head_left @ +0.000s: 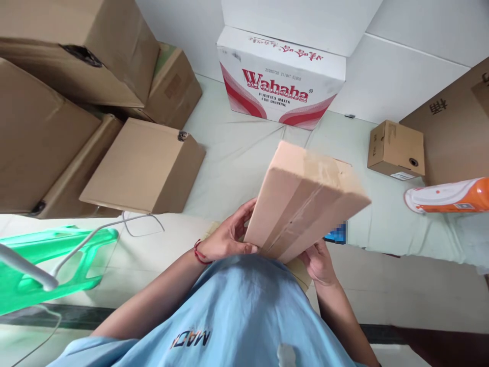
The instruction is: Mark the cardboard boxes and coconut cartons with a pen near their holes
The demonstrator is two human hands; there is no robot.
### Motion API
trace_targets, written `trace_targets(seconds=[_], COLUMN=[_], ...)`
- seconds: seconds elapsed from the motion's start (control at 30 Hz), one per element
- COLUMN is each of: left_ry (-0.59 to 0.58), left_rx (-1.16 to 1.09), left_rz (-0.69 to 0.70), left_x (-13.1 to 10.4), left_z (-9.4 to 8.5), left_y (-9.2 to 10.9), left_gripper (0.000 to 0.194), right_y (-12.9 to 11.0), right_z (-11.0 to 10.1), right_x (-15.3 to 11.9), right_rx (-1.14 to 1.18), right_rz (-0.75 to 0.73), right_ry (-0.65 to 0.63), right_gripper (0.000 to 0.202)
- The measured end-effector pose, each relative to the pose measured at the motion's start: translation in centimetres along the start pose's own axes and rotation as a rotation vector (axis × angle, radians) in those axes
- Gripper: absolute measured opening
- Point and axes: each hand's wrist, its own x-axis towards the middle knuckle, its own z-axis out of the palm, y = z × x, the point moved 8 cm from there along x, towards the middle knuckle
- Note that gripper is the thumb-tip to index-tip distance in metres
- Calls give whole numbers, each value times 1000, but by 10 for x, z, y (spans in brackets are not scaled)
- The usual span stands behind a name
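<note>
A taped cardboard box (263,204) is held up in front of my body, tilted, with clear tape along its seam and over its far end. My left hand (234,230), with a red cord at the wrist, grips the box's near left side, thumb over the edge. Under the near right side is my right hand (319,261), its fingers partly hidden by the box. The lower end of the box rests close against my blue shirt (244,306).
Cardboard boxes (133,163) are stacked at the left, above a green plastic stool (87,270). A white and red Wahaha water carton (280,86) stands against the wall. On the right are a small brown box (393,148) and an orange and white can (451,196).
</note>
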Motion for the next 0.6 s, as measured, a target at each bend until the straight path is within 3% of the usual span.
trace_targets(seconds=[0.07, 0.17, 0.37, 0.6], left_ry=[-5, 7, 108, 124], left_rx=[28, 24, -12, 241], left_rz=[37, 85, 116, 362], left_x=[-3, -6, -14, -28], left_z=[-1, 0, 9, 19], left_y=[7, 21, 53, 109], left_gripper=[105, 83, 79, 69], right_y=[-11, -27, -26, -28], right_z=[0, -2, -2, 17], right_x=[-1, -3, -2, 5], right_rx=[-31, -99, -94, -52], right_rz=[-38, -123, -172, -192], right_ry=[61, 170, 129, 25], right_gripper=[67, 92, 63, 51])
